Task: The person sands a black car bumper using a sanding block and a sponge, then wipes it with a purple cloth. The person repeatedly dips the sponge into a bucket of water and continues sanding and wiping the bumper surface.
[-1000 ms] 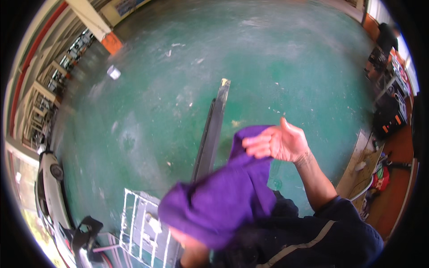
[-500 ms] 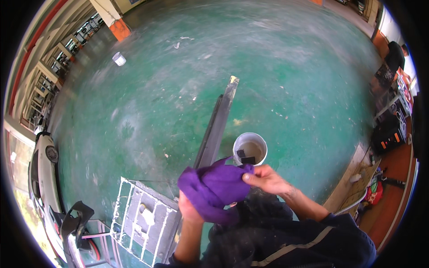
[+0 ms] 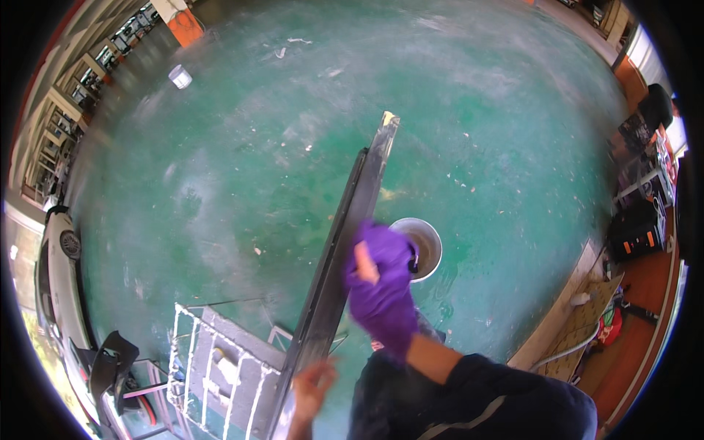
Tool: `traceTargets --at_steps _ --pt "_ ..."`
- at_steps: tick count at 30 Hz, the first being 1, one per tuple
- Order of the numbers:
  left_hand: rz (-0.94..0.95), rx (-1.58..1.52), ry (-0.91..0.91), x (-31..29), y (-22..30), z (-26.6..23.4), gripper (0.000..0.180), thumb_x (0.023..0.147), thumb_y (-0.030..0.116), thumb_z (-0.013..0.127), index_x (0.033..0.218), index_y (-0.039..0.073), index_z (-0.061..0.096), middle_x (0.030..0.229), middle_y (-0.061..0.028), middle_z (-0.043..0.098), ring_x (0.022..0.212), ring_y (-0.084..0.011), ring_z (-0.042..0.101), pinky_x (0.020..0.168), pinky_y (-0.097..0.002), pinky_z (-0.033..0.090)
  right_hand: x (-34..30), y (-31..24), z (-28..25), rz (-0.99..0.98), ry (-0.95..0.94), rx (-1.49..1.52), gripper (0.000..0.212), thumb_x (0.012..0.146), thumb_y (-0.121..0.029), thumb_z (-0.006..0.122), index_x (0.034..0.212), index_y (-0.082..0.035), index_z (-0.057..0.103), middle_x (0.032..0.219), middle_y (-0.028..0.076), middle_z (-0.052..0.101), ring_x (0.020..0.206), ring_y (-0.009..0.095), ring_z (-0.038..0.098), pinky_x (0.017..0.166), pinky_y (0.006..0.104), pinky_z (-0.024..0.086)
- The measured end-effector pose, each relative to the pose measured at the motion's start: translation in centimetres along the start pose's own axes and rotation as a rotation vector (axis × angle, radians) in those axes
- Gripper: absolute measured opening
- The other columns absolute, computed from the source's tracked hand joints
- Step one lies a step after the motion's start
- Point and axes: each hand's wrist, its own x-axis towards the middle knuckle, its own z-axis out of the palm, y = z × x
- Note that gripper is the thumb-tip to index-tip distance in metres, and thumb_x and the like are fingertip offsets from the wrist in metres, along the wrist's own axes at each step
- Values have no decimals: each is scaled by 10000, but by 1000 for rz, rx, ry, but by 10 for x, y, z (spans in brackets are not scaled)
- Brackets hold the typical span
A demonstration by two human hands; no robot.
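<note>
A purple cloth (image 3: 385, 308) is bunched in my right hand (image 3: 365, 265) and hangs back over the wrist; one bare digit shows through its folds. Cloth and hand overlap the right edge of a long dark strip-shaped panel (image 3: 334, 275); whether they press on it I cannot tell. The panel runs away from me, its far end pale and scuffed. Beside its near end is my left hand (image 3: 312, 385), holding nothing, its fingers loosely bent and apart, somewhat blurred. Right behind the cloth stands a white bucket (image 3: 433, 257) with murky contents, partly covered.
A white-spattered metal frame (image 3: 220, 374) with a grey board stands at the lower left, by black car parts (image 3: 114, 363). A white car (image 3: 62, 271) is further left. Cardboard (image 3: 579, 323) leans at the right. A small white pail (image 3: 180, 76) sits far off.
My left hand has let go of the purple cloth and dropped lower, beside the panel. My right hand has carried the cloth left and forward, over the panel's edge.
</note>
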Motion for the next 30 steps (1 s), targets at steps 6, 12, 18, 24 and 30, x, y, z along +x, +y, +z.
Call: traceTargets --at_steps 6,12,18,24,30 --pt "-158 588 605 76 -140 -51 445 1054 301 497 1271 -77 586 1092 -243 659 991 -399 610 877 -449 467 -50 1 35 -255 -389 -231 673 940 -409 606 1522 -103 460 1524 124 483 1451 456 367 1180 627 275" --pt "-276 334 626 70 -160 -30 503 1040 404 453 966 -61 629 721 -163 566 659 -267 518 611 -428 381 48 42 26 -301 -234 -343 458 870 -292 672 1289 -111 625 1298 142 582 1271 422 509 1083 587 396" --pt "-594 -65 644 43 -92 -27 470 1018 416 610 1258 12 611 1121 -105 685 995 -256 649 877 -409 537 237 136 13 -618 -165 -352 306 757 -127 702 1061 -114 672 1121 133 600 1102 384 572 940 532 467" --pt "-450 16 615 74 -67 -26 426 1016 405 602 1035 -6 710 921 -103 710 927 -254 657 1002 -431 472 361 174 -13 -706 -85 -660 414 758 -184 751 1165 -154 679 1314 98 562 1326 385 476 1072 546 418" --pt "-421 566 455 48 -95 -29 384 1005 351 609 944 -16 700 924 -157 706 886 -377 654 839 -484 524 277 163 22 -459 67 -460 520 730 -119 752 1234 -79 631 1315 176 556 1384 456 430 1159 565 353"
